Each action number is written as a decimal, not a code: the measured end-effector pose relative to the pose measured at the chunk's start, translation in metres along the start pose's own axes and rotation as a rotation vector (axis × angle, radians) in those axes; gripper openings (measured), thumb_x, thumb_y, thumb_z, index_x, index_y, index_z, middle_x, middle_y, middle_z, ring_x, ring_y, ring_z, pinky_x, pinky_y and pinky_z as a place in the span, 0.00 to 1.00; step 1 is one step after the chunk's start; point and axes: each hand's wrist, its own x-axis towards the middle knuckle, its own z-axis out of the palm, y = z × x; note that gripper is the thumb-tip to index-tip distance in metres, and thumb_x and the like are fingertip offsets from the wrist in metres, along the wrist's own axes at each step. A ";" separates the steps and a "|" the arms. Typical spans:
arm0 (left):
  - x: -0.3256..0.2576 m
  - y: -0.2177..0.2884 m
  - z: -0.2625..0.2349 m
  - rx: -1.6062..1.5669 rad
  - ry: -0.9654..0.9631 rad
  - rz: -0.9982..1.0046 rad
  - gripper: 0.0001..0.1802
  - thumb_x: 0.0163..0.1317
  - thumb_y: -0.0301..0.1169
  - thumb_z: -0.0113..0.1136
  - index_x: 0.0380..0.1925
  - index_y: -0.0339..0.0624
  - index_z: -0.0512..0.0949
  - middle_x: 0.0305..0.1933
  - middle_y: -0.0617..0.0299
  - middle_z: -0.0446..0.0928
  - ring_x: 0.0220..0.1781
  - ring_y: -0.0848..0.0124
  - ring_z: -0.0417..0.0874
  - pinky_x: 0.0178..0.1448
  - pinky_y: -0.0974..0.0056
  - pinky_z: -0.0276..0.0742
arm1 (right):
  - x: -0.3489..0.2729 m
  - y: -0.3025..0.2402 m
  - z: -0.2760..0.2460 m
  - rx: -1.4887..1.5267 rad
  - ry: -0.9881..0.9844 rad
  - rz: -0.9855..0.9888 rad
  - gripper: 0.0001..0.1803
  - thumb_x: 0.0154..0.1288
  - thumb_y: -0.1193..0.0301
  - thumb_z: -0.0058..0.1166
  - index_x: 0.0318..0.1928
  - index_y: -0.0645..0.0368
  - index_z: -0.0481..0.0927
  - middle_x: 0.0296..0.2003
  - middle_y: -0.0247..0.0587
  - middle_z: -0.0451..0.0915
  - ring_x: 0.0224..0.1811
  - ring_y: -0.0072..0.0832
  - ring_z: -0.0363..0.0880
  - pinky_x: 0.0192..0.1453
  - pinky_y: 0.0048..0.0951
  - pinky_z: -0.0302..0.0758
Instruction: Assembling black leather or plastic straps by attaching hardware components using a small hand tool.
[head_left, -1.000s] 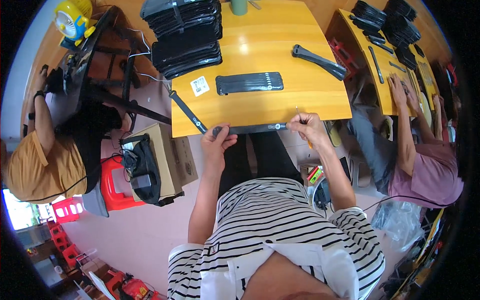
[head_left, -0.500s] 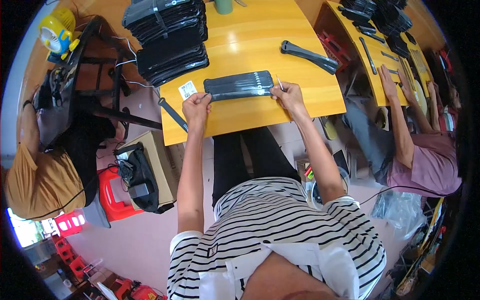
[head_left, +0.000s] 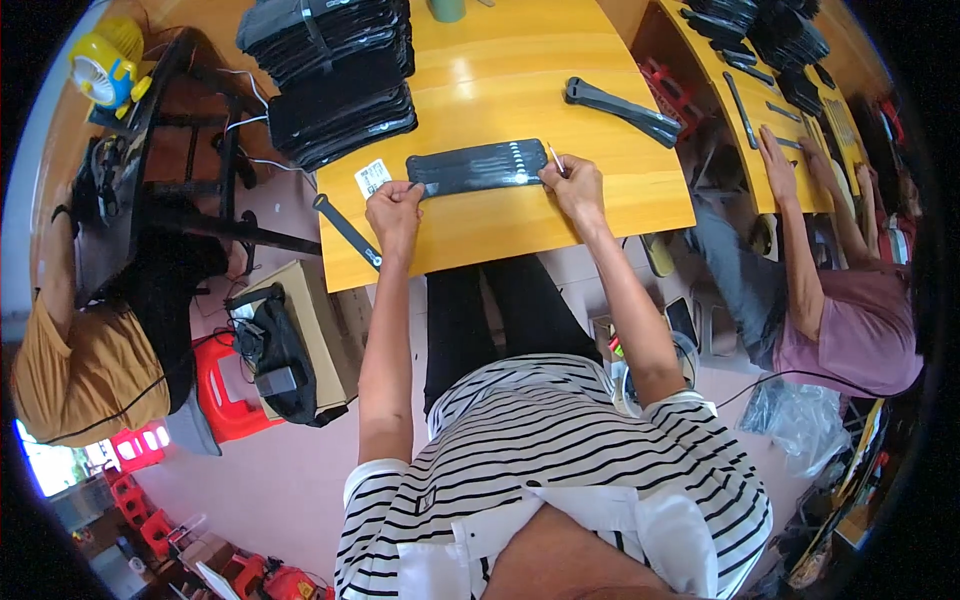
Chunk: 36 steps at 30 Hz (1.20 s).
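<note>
A flat pack of black straps (head_left: 475, 167), laid side by side with a row of pale marks near the right end, lies across the near part of the table. My left hand (head_left: 396, 208) is closed in a pinch on its lower left corner. At the right end my right hand (head_left: 576, 187) is closed too, fingertips against the pack's edge. From between its fingers sticks up a thin, pale-tipped tool (head_left: 555, 156), whose kind I cannot make out. Beside my left hand lie a white printed label (head_left: 371, 176) and a single black strap (head_left: 347, 232).
Tall stacks of black packs (head_left: 335, 120) stand at the table's far left. A bundle of black straps (head_left: 622, 112) lies to the right, and a green cup (head_left: 447, 10) stands at the back. Co-workers sit on both sides; one's hands rest on the right-hand table (head_left: 735, 160).
The pack and both hands stay almost in place, with only slight shifts. My left fingers keep their pinch on the corner, and the right hand still has the thin tool.
</note>
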 end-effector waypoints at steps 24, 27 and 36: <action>-0.005 0.007 0.006 0.078 0.038 0.041 0.08 0.49 0.24 0.63 0.23 0.37 0.72 0.16 0.66 0.70 0.11 0.79 0.68 0.13 0.74 0.61 | 0.001 -0.001 -0.001 0.027 0.034 0.001 0.06 0.48 0.72 0.57 0.23 0.63 0.78 0.14 0.43 0.74 0.17 0.28 0.73 0.25 0.29 0.69; -0.007 0.009 0.006 0.088 0.035 0.031 0.07 0.50 0.24 0.63 0.23 0.37 0.72 0.16 0.66 0.70 0.11 0.79 0.68 0.13 0.75 0.61 | 0.001 0.000 -0.001 0.006 0.041 -0.030 0.06 0.48 0.73 0.58 0.22 0.63 0.78 0.13 0.41 0.75 0.16 0.26 0.73 0.24 0.28 0.69; -0.003 0.003 0.005 0.072 0.011 0.068 0.07 0.50 0.26 0.63 0.24 0.37 0.73 0.17 0.66 0.71 0.11 0.80 0.68 0.13 0.75 0.61 | 0.009 0.009 0.001 0.142 -0.019 0.045 0.05 0.48 0.73 0.56 0.22 0.62 0.79 0.14 0.42 0.76 0.17 0.27 0.74 0.25 0.29 0.70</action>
